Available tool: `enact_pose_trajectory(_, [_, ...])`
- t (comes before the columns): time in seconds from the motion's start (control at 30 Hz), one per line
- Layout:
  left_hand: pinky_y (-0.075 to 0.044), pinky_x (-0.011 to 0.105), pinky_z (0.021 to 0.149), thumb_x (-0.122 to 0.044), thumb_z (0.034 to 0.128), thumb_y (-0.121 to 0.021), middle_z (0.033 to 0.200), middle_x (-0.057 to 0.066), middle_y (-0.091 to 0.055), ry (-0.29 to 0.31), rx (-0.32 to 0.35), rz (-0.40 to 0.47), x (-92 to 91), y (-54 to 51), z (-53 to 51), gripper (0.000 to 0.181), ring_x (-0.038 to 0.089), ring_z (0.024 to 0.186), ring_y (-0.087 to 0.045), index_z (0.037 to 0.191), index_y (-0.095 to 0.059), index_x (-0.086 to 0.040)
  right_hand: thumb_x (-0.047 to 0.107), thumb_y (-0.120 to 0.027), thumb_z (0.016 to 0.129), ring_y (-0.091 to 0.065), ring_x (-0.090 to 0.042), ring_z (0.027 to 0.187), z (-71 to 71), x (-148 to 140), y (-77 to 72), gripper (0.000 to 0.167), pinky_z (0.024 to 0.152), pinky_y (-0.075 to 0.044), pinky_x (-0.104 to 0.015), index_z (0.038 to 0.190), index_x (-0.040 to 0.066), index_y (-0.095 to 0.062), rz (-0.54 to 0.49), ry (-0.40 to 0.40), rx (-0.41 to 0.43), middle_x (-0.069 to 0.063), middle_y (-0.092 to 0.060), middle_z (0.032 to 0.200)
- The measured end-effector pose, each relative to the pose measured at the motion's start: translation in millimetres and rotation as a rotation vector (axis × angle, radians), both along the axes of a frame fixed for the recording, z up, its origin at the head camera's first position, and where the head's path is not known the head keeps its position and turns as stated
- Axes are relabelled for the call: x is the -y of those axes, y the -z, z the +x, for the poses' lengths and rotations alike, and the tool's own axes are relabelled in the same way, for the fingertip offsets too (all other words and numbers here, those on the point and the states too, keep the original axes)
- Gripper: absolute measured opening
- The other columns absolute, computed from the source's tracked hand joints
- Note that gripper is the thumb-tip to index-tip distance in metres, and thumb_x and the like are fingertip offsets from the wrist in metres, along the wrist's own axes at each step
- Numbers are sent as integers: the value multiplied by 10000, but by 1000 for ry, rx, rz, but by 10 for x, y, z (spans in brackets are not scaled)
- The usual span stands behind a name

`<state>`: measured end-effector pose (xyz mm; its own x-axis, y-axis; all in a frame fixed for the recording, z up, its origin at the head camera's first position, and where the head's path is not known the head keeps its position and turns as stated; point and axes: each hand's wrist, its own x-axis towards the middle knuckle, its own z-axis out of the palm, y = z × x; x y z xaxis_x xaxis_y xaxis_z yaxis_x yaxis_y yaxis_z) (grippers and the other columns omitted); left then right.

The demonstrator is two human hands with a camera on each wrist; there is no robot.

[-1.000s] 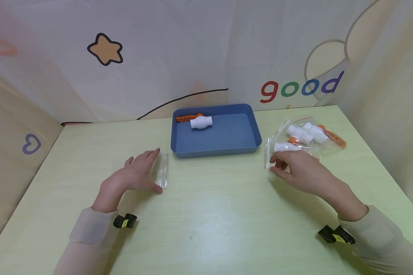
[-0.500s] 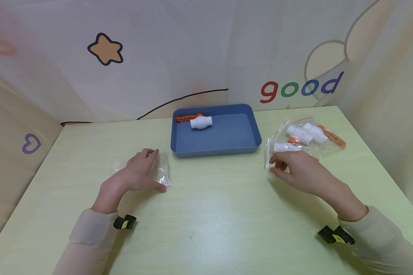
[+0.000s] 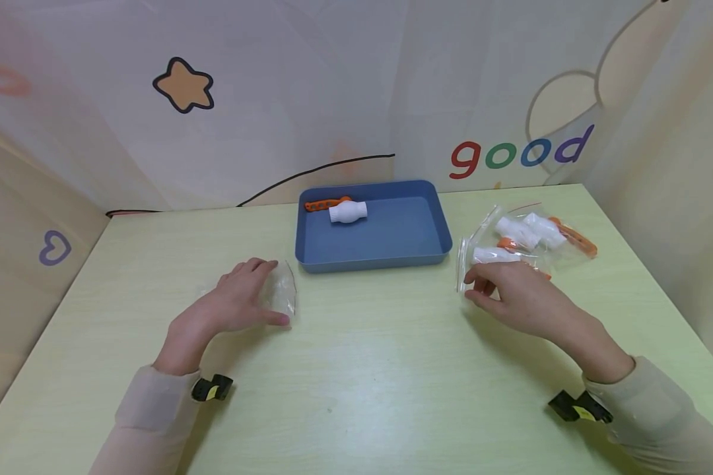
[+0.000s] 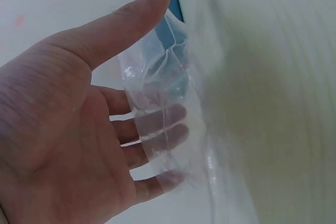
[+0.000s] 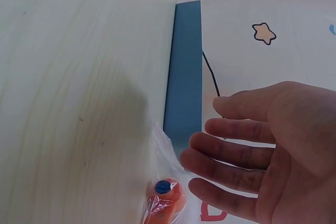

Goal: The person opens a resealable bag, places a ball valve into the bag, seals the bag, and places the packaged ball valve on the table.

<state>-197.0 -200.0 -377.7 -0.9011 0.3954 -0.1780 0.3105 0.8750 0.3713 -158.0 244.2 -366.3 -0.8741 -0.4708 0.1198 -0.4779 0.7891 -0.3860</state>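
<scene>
In the head view my left hand (image 3: 228, 307) is at the table's left with a clear plastic bag (image 3: 282, 293), its thumb at one side and fingers at the other. The left wrist view shows the bag (image 4: 170, 85) raised and creased between the spread thumb and fingers; I see nothing inside it. My right hand (image 3: 519, 297) hovers at the near edge of some clear zip bags (image 3: 461, 264). Its fingers (image 5: 226, 166) are loosely bent and hold nothing. Those bags contain white ribbed pieces (image 3: 518, 231) and orange pieces (image 3: 579, 239).
A blue tray (image 3: 380, 262) stands at the back middle. Inside it lie a white ribbed piece (image 3: 348, 212) with a bulging middle and an orange strip with holes (image 3: 321, 206). A printed curtain (image 3: 333, 86) borders the table (image 3: 356, 369) at the back and sides.
The bag at my left hand has shifted slightly right, and its edge now bows up between thumb and fingers. The right hand, tray and bags at right have stayed put.
</scene>
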Motion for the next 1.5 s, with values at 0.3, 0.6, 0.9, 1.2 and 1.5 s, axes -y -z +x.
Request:
enact_pose_trajectory(0.3, [-417,606,1041,-427,831,-858,1470,202,-455,2,24,75,39,-89,102,948,410,1287,-485,1547,-389,-19,121,-782,920,-619,-115,796,2,22,2,106,709,-546,-344,1014,106,-736,-1,-3,15,74,-665,871])
enact_pose_trajectory(0.6, [-448,566,1023,-430,852,-842,1452,196,-486,26,14,129,-21,-139,140,889,372,1254,-513,1528,-424,-31,129,-785,921,-624,-117,808,-6,45,18,120,718,-552,-346,1030,106,-741,-8,-11,11,70,-672,893])
enact_pose_trajectory(0.9, [-403,552,1084,-440,872,-821,1469,196,-502,55,6,167,-69,-158,161,859,372,1320,-502,1512,-441,-12,133,-779,925,-626,-115,808,-29,75,22,109,724,-554,-346,1026,110,-745,-14,-14,11,73,-679,892])
enact_pose_trajectory(1.2, [-422,536,1076,-443,874,-822,1462,177,-519,76,11,209,-155,-143,190,854,349,1312,-519,1509,-449,-11,107,-752,935,-638,-112,795,-63,127,12,89,712,-551,-345,1021,88,-748,-30,-19,-8,64,-684,864])
enact_pose_trajectory(1.5, [-437,497,1073,-466,869,-822,1478,124,-513,135,14,267,-317,-99,231,855,294,1319,-523,1521,-448,-59,62,-743,934,-629,-117,787,-87,273,28,72,708,-569,-342,1003,76,-755,-103,-38,22,61,-686,859])
